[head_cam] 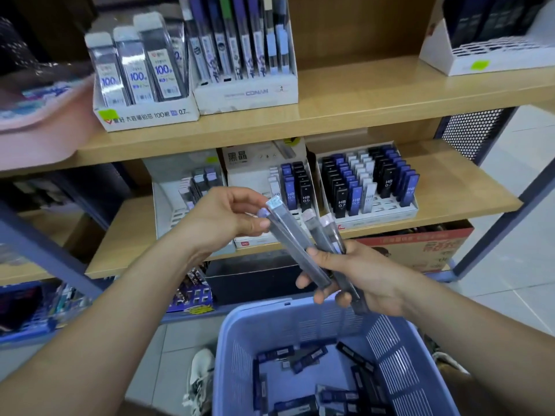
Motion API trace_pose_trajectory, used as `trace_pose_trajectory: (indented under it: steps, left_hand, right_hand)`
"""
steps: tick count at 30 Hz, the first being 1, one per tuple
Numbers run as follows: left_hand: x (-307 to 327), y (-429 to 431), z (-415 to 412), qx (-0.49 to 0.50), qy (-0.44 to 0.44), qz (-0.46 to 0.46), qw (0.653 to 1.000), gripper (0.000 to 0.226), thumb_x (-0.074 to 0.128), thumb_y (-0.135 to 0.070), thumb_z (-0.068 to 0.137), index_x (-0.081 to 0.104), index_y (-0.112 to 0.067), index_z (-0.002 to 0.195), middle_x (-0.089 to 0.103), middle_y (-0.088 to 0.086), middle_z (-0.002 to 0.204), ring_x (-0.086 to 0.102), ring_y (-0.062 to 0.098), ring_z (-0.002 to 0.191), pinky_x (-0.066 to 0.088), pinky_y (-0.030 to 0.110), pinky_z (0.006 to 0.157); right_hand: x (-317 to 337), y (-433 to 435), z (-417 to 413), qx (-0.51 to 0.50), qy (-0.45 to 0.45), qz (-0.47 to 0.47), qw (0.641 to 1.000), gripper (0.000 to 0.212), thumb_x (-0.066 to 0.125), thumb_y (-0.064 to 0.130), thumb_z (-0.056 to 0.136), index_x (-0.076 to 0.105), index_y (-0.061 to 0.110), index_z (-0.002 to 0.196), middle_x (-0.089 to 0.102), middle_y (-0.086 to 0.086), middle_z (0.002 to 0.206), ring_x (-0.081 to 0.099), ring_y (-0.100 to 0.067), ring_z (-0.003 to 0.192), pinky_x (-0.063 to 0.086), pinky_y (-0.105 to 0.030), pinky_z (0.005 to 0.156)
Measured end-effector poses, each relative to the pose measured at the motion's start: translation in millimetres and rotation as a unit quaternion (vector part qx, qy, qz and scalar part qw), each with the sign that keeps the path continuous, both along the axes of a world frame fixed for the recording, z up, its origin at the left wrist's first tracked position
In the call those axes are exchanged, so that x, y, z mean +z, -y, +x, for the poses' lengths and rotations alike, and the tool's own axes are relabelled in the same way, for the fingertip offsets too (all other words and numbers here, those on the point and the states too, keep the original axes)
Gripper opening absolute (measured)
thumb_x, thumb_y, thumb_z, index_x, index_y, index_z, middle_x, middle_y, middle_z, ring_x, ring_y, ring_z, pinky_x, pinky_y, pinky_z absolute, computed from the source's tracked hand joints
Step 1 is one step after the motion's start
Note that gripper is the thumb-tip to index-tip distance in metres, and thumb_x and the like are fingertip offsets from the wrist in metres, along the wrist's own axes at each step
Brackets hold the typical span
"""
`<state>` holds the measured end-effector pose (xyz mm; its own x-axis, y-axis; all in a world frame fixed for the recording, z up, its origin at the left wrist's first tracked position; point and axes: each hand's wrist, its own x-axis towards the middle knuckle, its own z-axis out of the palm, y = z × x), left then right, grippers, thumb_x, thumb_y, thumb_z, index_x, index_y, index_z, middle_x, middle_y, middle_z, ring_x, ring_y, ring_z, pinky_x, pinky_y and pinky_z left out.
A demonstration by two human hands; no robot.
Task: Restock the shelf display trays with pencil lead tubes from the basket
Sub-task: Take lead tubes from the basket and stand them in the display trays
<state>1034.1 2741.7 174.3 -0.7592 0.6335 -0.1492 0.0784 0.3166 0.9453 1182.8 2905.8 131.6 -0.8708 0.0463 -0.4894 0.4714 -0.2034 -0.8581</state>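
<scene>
Wooden shelf [456, 187] mid-frame carries display trays [384, 216]; tiled floor [516, 280] at right. My right grip [357, 277] holds several lead tubes [300, 244], my left grip [222, 217] pinches one, above the blue basket [300, 322] at the bottom, which holds more.

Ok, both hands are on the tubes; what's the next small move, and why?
Probably slide the long clear plastic tube pinched by the left hand out of the fan of tubes held by the right hand. Its capped end stands apart from the others, and a white cardboard tray of similar long tubes sits on the upper shelf.
</scene>
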Motion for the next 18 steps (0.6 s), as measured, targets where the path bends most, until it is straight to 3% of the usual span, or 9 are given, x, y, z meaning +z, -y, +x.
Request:
trace_pose_trajectory:
  steps: [5,8,10,12,14,18]
  left_hand:
    - [3.5,2.2,-0.1,0.019,-0.033,0.057,0.998,0.032,0.07,0.014,0.073,0.073,-0.016,0.083,0.073,0.005,0.09,0.071,0.022,0.077,0.057,0.028,0.076]
    - [7.2,5.1,1.1,-0.003,0.03,0.087,0.996,0.031,0.07,0.013,0.069,0.071,-0.012,0.087,0.074,0.012,0.096,0.071,0.022,0.086,0.057,0.026,0.076]
    - [8.9,4.7,3.3,-0.003,0.078,0.119,0.99,0.027,0.069,0.006,0.067,0.069,-0.007,0.092,0.074,0.014,0.095,0.071,0.021,0.087,0.057,0.024,0.073]
    - [8.2,2.2,5.4,0.025,0.083,0.139,0.986,0.022,0.065,0.008,0.076,0.068,-0.005,0.093,0.073,0.014,0.095,0.071,0.019,0.084,0.057,0.022,0.07]
    - [6.2,0.3,5.8,0.047,0.068,0.141,0.987,0.023,0.06,0.012,0.082,0.068,-0.005,0.094,0.074,0.013,0.095,0.071,0.018,0.084,0.057,0.021,0.068]
    - [5.6,1.7,3.0,0.06,0.055,0.14,0.987,0.026,0.059,0.014,0.082,0.067,-0.006,0.097,0.074,0.011,0.095,0.072,0.022,0.087,0.058,0.023,0.07]
  right_hand:
    - [-0.6,4.4,-2.3,-0.053,-0.027,-0.062,0.996,0.024,0.061,0.025,0.093,0.066,0.004,0.103,0.063,-0.007,0.073,0.049,-0.011,0.049,0.029,-0.015,0.034]
    - [-3.6,6.9,-4.6,-0.132,-0.063,0.069,0.987,0.016,0.062,0.024,0.094,0.066,0.009,0.095,0.061,-0.004,0.063,0.049,-0.013,0.047,0.032,-0.021,0.042]
    - [-5.5,8.9,-4.7,-0.192,-0.112,0.167,0.961,0.009,0.061,0.022,0.096,0.065,0.016,0.09,0.059,-0.001,0.055,0.053,-0.018,0.053,0.037,-0.029,0.053]
    - [-5.3,12.7,-3.5,-0.22,-0.157,0.194,0.943,0.007,0.06,0.021,0.096,0.064,0.021,0.09,0.058,0.0,0.05,0.056,-0.021,0.058,0.039,-0.032,0.056]
    - [-2.9,16.6,-2.1,-0.233,-0.163,0.175,0.943,0.006,0.059,0.021,0.096,0.064,0.017,0.096,0.058,-0.001,0.052,0.056,-0.021,0.057,0.038,-0.029,0.051]
    - [-0.7,16.5,-3.8,-0.206,-0.079,0.058,0.974,0.023,0.062,0.028,0.095,0.062,0.009,0.108,0.066,-0.013,0.076,0.05,-0.009,0.043,0.029,-0.017,0.036]
